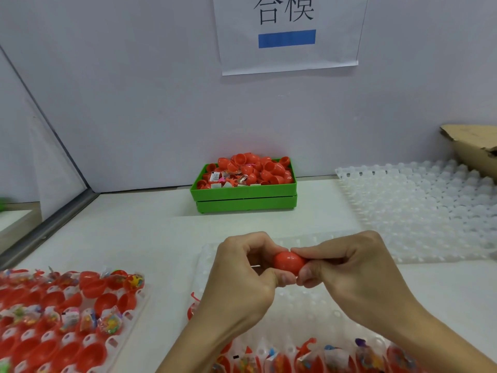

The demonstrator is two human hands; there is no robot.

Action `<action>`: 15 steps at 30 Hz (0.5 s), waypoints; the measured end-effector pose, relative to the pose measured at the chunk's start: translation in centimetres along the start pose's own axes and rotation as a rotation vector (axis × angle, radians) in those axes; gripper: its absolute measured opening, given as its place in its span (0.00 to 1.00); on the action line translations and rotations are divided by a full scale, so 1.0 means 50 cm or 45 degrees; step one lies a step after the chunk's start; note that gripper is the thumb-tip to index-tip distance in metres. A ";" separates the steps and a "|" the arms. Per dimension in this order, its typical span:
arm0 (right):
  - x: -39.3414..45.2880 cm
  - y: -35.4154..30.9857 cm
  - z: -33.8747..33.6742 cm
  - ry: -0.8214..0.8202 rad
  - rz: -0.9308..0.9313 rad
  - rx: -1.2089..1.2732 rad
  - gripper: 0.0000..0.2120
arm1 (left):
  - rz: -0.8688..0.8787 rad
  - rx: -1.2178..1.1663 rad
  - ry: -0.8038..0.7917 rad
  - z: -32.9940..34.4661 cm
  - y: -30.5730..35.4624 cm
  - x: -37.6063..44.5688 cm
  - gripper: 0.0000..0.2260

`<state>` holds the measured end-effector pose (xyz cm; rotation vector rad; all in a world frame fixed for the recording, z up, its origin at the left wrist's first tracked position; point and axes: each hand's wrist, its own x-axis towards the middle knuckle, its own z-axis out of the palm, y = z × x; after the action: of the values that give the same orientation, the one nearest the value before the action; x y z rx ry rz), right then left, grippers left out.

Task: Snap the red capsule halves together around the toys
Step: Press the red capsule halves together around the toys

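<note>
Nearest, a tray (pixel 282 354) under the wrists holds red halves with bagged toys (pixel 333 355) waiting. Above it, the left hand (pixel 242 267) and right hand (pixel 347 267) meet over the table; both pinch one red capsule (pixel 289 262) between thumbs and fingertips, pressing from either end. No seam shows, so I cannot tell whether it has snapped shut.

The risks, as I judge them: a toy bag's edge caught in the joint would stop the click; uneven squeezing could seat the halves crooked; the smooth shell might pop out of the fingertips and roll among the trays.

Left, a second tray (pixel 67 319) carries more filled halves. Farther off, an empty white tray (pixel 419 205) lies right, and a green bin (pixel 243 196) of loose halves stands by the wall.
</note>
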<state>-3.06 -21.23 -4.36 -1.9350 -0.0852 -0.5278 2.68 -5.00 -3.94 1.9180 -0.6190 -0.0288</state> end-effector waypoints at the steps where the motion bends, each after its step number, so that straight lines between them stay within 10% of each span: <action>1: -0.001 0.001 0.001 0.007 -0.007 0.007 0.30 | 0.009 0.000 -0.005 0.000 0.000 0.000 0.11; 15: 0.002 -0.011 0.006 -0.214 0.127 0.265 0.08 | 0.401 0.264 0.089 0.001 0.001 -0.002 0.08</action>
<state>-3.05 -20.75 -3.96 -1.7663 -0.1448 -0.2783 2.54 -5.04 -3.94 1.9882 -0.8986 0.3127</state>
